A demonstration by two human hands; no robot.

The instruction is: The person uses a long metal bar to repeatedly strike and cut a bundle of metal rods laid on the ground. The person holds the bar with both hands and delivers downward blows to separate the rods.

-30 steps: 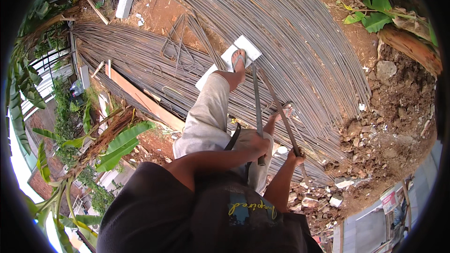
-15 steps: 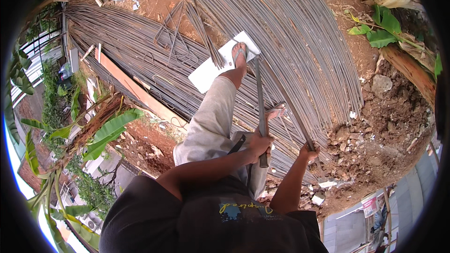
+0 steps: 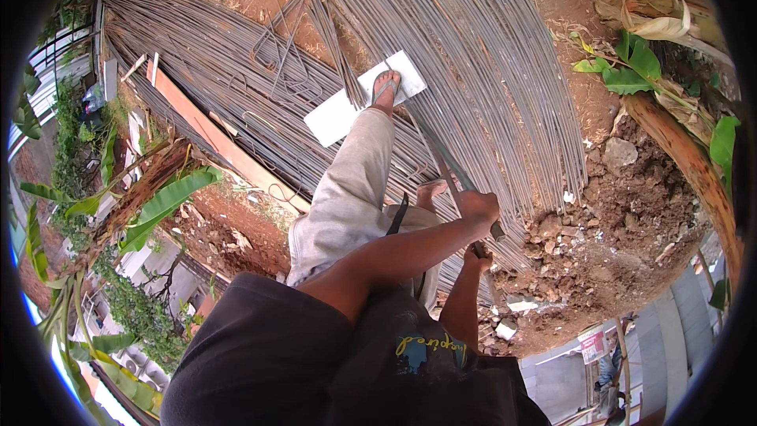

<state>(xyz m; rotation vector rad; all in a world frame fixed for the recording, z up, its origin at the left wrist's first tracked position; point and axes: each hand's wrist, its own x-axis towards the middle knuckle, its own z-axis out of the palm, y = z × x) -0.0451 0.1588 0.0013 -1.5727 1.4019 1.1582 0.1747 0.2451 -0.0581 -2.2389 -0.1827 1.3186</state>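
Note:
My left hand (image 3: 479, 209) is wrapped round a thick dark metal bar (image 3: 497, 231), whose blunt lower end sticks out below the fist. Just beneath it, my right hand (image 3: 478, 259) grips a thinner long metal bar (image 3: 492, 290). Both bars slant up to the far side and run close together, partly overlapping. Their far ends come together by a white board (image 3: 330, 120). My sandalled foot (image 3: 386, 83) stands on this board. Whether the bars are joined there is too small to tell.
Long steel rods (image 3: 505, 55) lie spread beneath and beyond me, with bent rods (image 3: 280, 51) on top. An orange-brown plank (image 3: 229, 150) borders them at left. Rubble and soil (image 3: 615, 205) lie at right, beside a banana trunk (image 3: 686, 154). Banana leaves (image 3: 169, 205) hang at left.
My left hand has swung right with the thick bar, and my right hand has come left with the thinner one. The wide gap between the bars has closed up.

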